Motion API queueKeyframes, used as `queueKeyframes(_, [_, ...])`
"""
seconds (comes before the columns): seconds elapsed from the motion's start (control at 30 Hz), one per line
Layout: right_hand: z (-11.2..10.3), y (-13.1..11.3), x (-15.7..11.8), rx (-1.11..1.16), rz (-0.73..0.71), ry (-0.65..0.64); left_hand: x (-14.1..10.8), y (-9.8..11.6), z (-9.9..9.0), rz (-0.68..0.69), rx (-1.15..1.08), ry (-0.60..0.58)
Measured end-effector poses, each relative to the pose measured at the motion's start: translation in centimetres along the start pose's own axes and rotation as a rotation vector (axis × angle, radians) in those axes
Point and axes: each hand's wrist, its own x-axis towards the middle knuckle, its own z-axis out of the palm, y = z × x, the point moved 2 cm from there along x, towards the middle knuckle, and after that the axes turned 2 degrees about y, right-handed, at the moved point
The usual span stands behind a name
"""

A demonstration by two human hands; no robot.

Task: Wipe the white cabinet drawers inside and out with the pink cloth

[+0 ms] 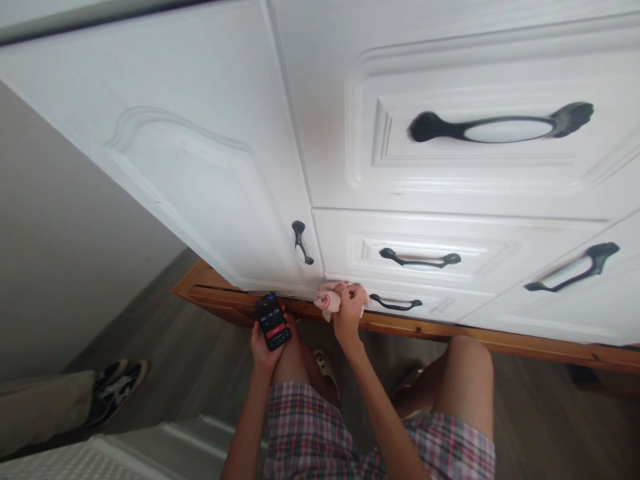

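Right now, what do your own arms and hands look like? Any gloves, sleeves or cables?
The left hand and right hand are human, without gloves. The forearms show no sleeves, watch, cables or markings. Any rings would be too small to make out.

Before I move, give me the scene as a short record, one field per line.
left hand: the left hand holds a phone, screen up, timer showing
right hand: the right hand grips a pink cloth
cloth position: at the white cabinet's front, left of the lowest drawer handle
door: cabinet door shut
below cabinet: wooden ledge
bystander: trouser leg and dark shoe, far left
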Motion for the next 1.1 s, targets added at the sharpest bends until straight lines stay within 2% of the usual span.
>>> queueKeyframes(0.17, [0.7, 2.8, -2.8, -0.071, 0.007, -0.181, 0.0, 0.0, 0.0, 0.013, 0.001, 0.001])
queueKeyframes(0.27, [0.2, 5.5, -4.5, -0.143, 0.016, -0.26, 0.0, 0.1, -0.1, 0.015, 0.003, 0.009])
queueKeyframes(0.37, [-1.8, 8.3, -5.8, -0.204, 0.031, -0.252, 0.0, 0.2, -0.1, 0.01, 0.003, 0.016])
queueKeyframes(0.5, [-5.9, 12.1, -6.4, -0.233, 0.096, -0.17, 0.0, 0.2, 0.0, 0.01, 0.003, 0.012])
queueKeyframes(0.57, [-8.1, 14.1, -6.4, -0.185, 0.174, -0.104, 0.0, 0.2, 0.0, 0.024, 0.001, 0.006])
queueKeyframes(0.7, [-12.2, 18.0, -6.7, 0.038, 0.502, 0.195, 0.0, 0.3, -0.2, 0.058, -0.013, 0.005])
queueKeyframes(0.77, [-13.7, 19.5, -7.2, 0.127, 0.626, 0.296, 0.1, 0.3, -0.4, 0.072, -0.022, 0.013])
queueKeyframes(0.83, [-14.6, 20.4, -7.9, 0.211, 0.704, 0.286, 0.1, 0.3, -0.7, 0.085, -0.027, 0.027])
queueKeyframes(0.9, [-14.8, 20.8, -9.1, 0.339, 0.799, 0.221, 0.1, 0.4, -1.0, 0.096, -0.024, 0.044])
queueKeyframes(1.0, [-14.4, 20.4, -11.5, 0.526, 0.928, 0.133, 0.2, 0.6, -1.3, 0.117, -0.006, 0.071])
queueKeyframes(1.1, [-13.9, 19.5, -13.9, 0.656, 1.008, 0.121, 0.4, 1.3, -1.4, 0.161, 0.021, 0.103])
